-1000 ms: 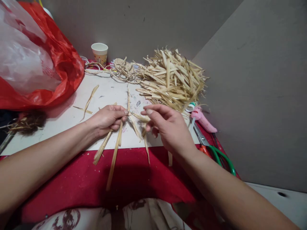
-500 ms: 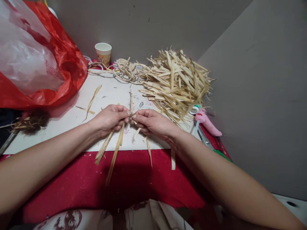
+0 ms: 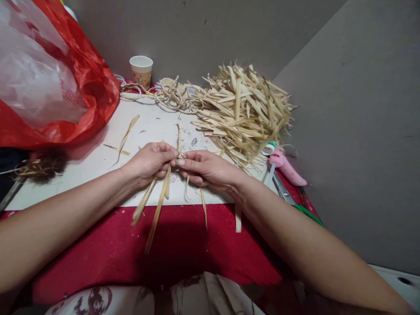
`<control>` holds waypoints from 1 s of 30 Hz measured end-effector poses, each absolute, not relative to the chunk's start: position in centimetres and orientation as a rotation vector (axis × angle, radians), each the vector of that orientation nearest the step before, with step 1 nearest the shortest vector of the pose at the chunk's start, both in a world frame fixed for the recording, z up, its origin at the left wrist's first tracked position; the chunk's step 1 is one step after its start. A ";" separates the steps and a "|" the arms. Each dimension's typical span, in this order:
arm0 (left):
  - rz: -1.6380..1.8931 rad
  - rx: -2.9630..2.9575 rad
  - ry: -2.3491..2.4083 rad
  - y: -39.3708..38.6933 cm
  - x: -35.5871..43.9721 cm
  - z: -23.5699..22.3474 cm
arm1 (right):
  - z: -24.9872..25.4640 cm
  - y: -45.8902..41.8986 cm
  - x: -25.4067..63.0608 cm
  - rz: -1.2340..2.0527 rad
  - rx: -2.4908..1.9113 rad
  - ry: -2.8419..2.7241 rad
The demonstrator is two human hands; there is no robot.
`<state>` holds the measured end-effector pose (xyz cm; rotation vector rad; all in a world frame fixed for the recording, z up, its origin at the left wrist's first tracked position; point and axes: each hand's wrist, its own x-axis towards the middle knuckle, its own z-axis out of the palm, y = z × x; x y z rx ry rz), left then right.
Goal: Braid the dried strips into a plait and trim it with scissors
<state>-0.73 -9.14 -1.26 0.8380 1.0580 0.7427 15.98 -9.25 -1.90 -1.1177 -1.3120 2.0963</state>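
Observation:
Between my hands is a narrow braid of dried straw-like leaf strips, its finished length pointing away from me over the white board. My left hand pinches the braid's near end between thumb and fingers. Long loose strips hang from under it past the board's front edge. My right hand touches the left fingertips and is closed on strips at the same spot. A thin pale strip dangles below its fingers. The exact crossing of the strips is hidden by my fingertips.
A big heap of dried strips lies at the back right, beside coiled cord and a paper cup. A red plastic bag bulges at left. A pink glue gun and green-handled scissors lie right.
My right fingers have shifted slightly left and closed down against the left fingertips. The short strip under my right hand has turned and now hangs more steeply.

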 end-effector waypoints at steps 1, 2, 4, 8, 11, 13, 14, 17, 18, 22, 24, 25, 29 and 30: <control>0.746 0.835 1.058 -9.1 -0.7 -1.2 | -2.0 -9.2 16.0 2.092 -1.106 -1.309; 0.747 0.834 1.055 -9.1 -0.8 -1.2 | -2.2 -9.2 16.0 2.087 -1.093 -1.300; 0.742 0.832 1.041 -9.1 -0.8 -1.3 | -2.4 -9.2 16.0 2.078 -1.062 -1.279; 0.726 0.839 1.015 -9.1 -0.8 -1.3 | -2.5 -9.2 15.8 2.073 -1.036 -1.243; 0.713 0.846 1.004 -9.1 -0.8 -1.2 | -2.2 -9.2 15.7 2.048 -1.070 -1.206; 0.707 0.851 0.990 -9.1 -0.8 -1.1 | -2.1 -9.2 15.6 2.021 -1.098 -1.189; 0.706 0.854 0.982 -9.1 -0.8 -1.1 | -2.1 -9.3 15.6 2.008 -1.111 -1.183; 0.698 0.868 0.972 -9.1 -0.7 -1.0 | -2.1 -9.4 15.4 1.962 -1.140 -1.171; 0.694 0.878 0.974 -9.2 -0.7 -1.0 | -2.1 -9.4 15.3 1.944 -1.152 -1.171; 0.689 0.976 0.997 -9.3 -0.9 -1.1 | -2.1 -9.7 14.9 1.855 -1.225 -1.161; 0.685 1.082 1.047 -9.2 -1.0 -1.2 | -2.2 -9.8 14.8 1.799 -1.269 -1.156; 0.684 1.155 1.080 -9.2 -1.2 -1.1 | -2.2 -9.8 14.7 1.770 -1.292 -1.159; 0.643 1.484 1.215 -8.8 -1.8 -0.5 | -2.5 -9.9 14.5 1.702 -1.363 -1.195; 0.618 1.541 1.245 -8.8 -1.9 -0.2 | -2.4 -9.9 14.4 1.700 -1.373 -1.199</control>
